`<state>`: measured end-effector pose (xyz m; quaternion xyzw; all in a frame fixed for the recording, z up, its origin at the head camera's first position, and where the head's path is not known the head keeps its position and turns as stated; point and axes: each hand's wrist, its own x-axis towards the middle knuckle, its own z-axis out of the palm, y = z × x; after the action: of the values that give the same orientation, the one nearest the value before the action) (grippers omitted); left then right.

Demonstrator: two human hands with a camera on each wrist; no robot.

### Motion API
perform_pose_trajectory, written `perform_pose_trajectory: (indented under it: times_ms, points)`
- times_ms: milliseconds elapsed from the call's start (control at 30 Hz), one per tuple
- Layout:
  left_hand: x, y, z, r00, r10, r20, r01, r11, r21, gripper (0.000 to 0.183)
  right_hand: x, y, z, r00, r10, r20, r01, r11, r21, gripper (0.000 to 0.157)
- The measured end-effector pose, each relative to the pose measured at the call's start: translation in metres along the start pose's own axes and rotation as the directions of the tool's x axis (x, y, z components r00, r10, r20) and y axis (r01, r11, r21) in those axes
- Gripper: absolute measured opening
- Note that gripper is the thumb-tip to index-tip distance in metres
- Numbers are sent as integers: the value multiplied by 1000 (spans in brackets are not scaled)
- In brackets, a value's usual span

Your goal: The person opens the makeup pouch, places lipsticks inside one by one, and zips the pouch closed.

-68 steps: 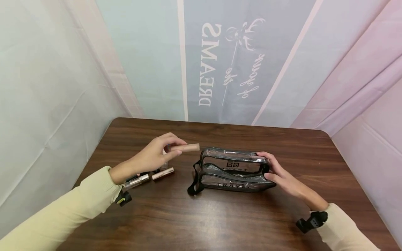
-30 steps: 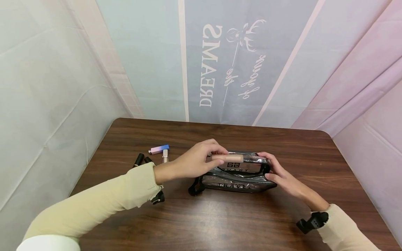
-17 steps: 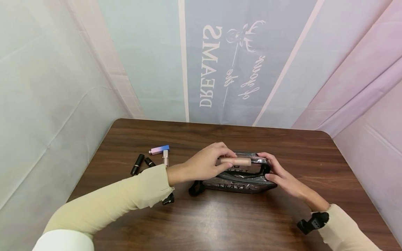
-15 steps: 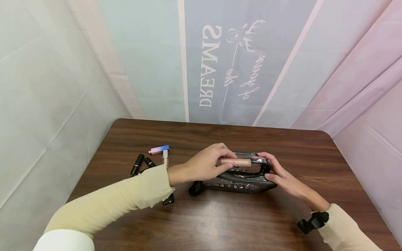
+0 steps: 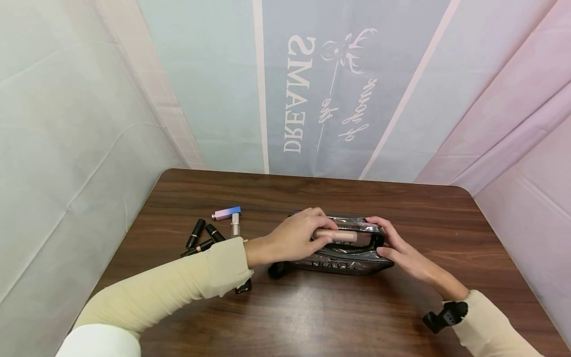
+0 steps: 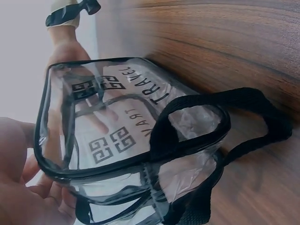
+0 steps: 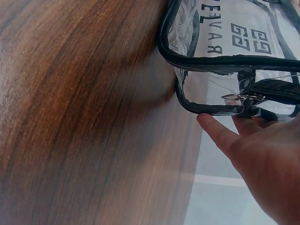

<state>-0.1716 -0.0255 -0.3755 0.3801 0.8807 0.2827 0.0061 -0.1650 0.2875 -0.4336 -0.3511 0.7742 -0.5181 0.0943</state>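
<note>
A clear toiletry bag (image 5: 343,260) with black trim and the word TRAVEL stands on the table, its top unzipped. My left hand (image 5: 296,235) pinches a slim beige cosmetic tube (image 5: 341,235) between thumb and fingers, holding it level at the bag's opening. The tube cannot be made out in the left wrist view, where the bag (image 6: 117,126) fills the middle. At the bag's right end, my right hand (image 5: 403,250) grips the rim, thumb in front and fingers behind. In the right wrist view a metal zip pull (image 7: 239,97) hangs near its fingers.
Left of the bag lie a pink-and-blue lipstick (image 5: 226,213), a silver lipstick (image 5: 235,225) and several black tubes (image 5: 195,233), partly covered by the left sleeve (image 5: 178,277). A black strap loop (image 5: 277,270) sticks out from the bag's left end. Printed cloth (image 5: 214,99) hangs behind the table (image 5: 290,317).
My left hand has carried the beige tube rightward from the loose cosmetics to the bag, then slightly lower into its opening. My right hand has kept its hold on the bag.
</note>
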Motion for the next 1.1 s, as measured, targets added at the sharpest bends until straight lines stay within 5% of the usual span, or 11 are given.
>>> perform_pose_trajectory:
  times_ms: [700, 1100]
  points:
    - [-1, -5, 12, 999, -8, -33, 8, 1000, -3, 24, 0, 1, 0, 1000, -13, 11, 13, 1000, 25, 64]
    - [-3, -5, 11, 1000, -16, 5, 16, 1000, -25, 32, 0, 3, 1, 1000, -17, 14, 16, 1000, 24, 65]
